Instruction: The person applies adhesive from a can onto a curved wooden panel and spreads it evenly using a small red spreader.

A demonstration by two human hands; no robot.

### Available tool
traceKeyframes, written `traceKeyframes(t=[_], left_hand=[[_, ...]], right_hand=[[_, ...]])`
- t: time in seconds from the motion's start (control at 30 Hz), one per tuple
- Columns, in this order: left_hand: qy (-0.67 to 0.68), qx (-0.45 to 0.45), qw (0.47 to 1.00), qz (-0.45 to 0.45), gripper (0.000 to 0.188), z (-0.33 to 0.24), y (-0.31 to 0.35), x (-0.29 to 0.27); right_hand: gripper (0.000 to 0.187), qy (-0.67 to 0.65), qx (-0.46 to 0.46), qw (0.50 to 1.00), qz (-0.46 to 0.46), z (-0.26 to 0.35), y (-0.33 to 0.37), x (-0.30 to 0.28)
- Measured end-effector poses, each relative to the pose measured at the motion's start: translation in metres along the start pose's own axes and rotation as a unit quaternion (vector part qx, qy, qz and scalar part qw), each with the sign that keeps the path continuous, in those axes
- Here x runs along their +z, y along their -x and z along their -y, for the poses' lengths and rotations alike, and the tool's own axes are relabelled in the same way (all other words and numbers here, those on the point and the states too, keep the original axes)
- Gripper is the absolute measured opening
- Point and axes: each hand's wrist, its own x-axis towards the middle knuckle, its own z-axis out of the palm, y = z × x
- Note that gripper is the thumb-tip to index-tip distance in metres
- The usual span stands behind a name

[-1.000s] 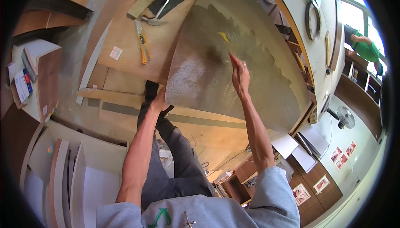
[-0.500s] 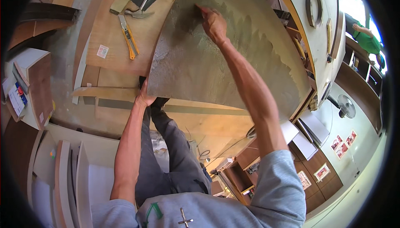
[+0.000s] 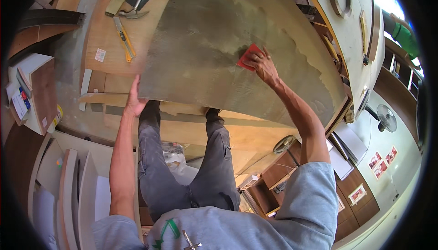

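A large flat panel [image 3: 196, 76] spreads out in front of me, its surface coated with a brownish, wet-looking film with darker patches. My right hand [image 3: 262, 65] grips a red spreader [image 3: 248, 57], a flat square piece pressed against the coated face right of the middle. At the panel's near left corner is my left hand [image 3: 134, 99], fingers stretched along the left edge and thumb apart along the near edge. Left of the panel, on a wooden board, lie a yellow utility knife [image 3: 124, 39] and a claw hammer [image 3: 137, 8].
A wood block [image 3: 117, 1] lies beside the hammer. White-edged boards [image 3: 84, 190] stand at lower left, near a small box-like cabinet piece [image 3: 39, 90]. Shelving borders the panel's right side. A fan [image 3: 385, 117] is mounted at right; another person's green sleeve [image 3: 404, 40] shows at upper right.
My right hand has swept the spreader right and toward me, from the far left part of the panel. My left hand remains at the corner, its fingers now straighter. The view has shifted slightly.
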Motion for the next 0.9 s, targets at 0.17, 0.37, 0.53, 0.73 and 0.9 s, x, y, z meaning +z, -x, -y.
traceKeyframes(t=[0.17, 0.37, 0.53, 0.73, 0.9], left_hand=[[0.085, 0.096, 0.991, -0.026, 0.063, 0.026, 0.016, 0.012], [0.162, 0.219, 0.960, -0.068, 0.060, 0.084, 0.029, 0.016], [0.221, 0.248, 0.943, 0.019, 0.060, 0.117, 0.013, 0.002], [0.206, 0.239, 0.949, 0.008, 0.065, 0.138, 0.004, -0.013], [0.226, 0.231, 0.944, -0.065, 0.074, 0.139, 0.009, 0.000]], right_hand=[[0.051, -0.013, 0.151, 0.982, -0.113, -0.018, 0.091, 0.052], [0.050, -0.120, 0.203, 0.952, -0.196, 0.009, 0.157, 0.087], [0.046, -0.199, 0.493, 0.835, -0.143, -0.036, 0.134, 0.089], [0.043, -0.215, 0.486, 0.838, -0.126, 0.020, 0.003, 0.064], [0.040, -0.224, 0.313, 0.907, -0.171, 0.093, -0.129, -0.002]])
